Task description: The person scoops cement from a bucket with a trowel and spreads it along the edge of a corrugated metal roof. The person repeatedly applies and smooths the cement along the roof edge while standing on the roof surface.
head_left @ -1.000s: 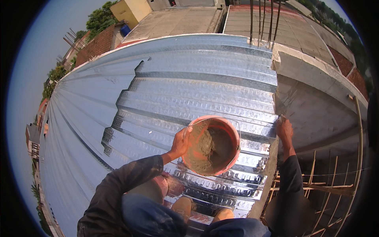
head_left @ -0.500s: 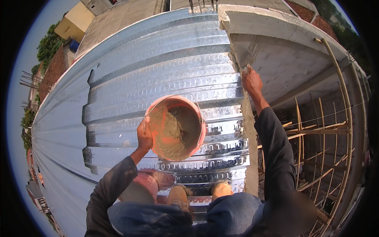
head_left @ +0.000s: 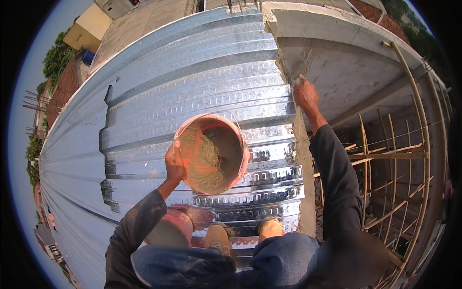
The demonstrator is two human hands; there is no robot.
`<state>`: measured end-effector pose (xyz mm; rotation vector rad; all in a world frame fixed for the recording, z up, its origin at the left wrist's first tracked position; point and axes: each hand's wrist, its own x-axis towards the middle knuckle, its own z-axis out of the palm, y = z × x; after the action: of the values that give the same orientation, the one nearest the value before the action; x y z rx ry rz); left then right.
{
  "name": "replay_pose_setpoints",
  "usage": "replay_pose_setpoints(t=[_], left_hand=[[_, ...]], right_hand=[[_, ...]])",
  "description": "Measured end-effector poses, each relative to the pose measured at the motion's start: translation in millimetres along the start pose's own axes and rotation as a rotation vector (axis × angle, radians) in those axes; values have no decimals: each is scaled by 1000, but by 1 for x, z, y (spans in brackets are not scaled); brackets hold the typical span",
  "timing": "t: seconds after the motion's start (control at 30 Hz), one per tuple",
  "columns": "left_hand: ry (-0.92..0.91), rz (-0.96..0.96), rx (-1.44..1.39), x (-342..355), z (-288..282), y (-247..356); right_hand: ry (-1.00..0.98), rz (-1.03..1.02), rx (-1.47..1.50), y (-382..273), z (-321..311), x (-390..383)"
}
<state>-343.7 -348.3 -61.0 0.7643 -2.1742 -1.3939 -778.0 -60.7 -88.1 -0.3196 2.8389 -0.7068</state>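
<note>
An orange bucket [head_left: 245,156] tilts above the metal decking, its thin wire handle resting along the far rim. Wet grey mortar [head_left: 209,156] lies inside, heaped in the middle and smeared over the wall. My left hand [head_left: 175,162] is closed on the bucket's left rim. Farther off to the right, my right hand [head_left: 307,95] is wrapped round the handle of a trowel [head_left: 303,64]. The trowel's grey, mortar-coated blade points away from me, beside the rough mortar edge [head_left: 304,185] bordering the decking; whether it touches that edge I cannot tell.
Ribbed, shiny metal decking [head_left: 192,82] spreads under my shoes [head_left: 271,230] and to the left. A second reddish bucket [head_left: 175,226] stands by my left leg. Right of the edge is a deep drop with bamboo scaffolding [head_left: 390,156]. Rebar ends [head_left: 243,6] stick up at the far corner.
The view has shifted slightly. The mortar in the bucket has settled into a somewhat different shape, and the trowel blade has turned a little. Both hands keep their holds.
</note>
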Motion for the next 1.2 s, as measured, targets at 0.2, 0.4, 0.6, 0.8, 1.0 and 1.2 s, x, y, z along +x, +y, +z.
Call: replay_pose_setpoints(t=[0.2,0.4,0.6,0.8,1.0,1.2], left_hand=[[-8,-24,33,2,5,-2],[-19,-48,27,-1,-1,1],[-13,-28,-11,0,5,8],[-18,5,28,3,3,1],[-29,-96,35,1,5,-7],[24,-70,99,-1,-2,5]], right_hand=[[160,24,108,15,-3,5],[76,-51,53,16,-3,9],[57,-28,30,26,3,22],[-222,-62,371,22,-27,25],[-26,-281,-136,25,-55,1],[22,-286,-251,25,-36,3]])
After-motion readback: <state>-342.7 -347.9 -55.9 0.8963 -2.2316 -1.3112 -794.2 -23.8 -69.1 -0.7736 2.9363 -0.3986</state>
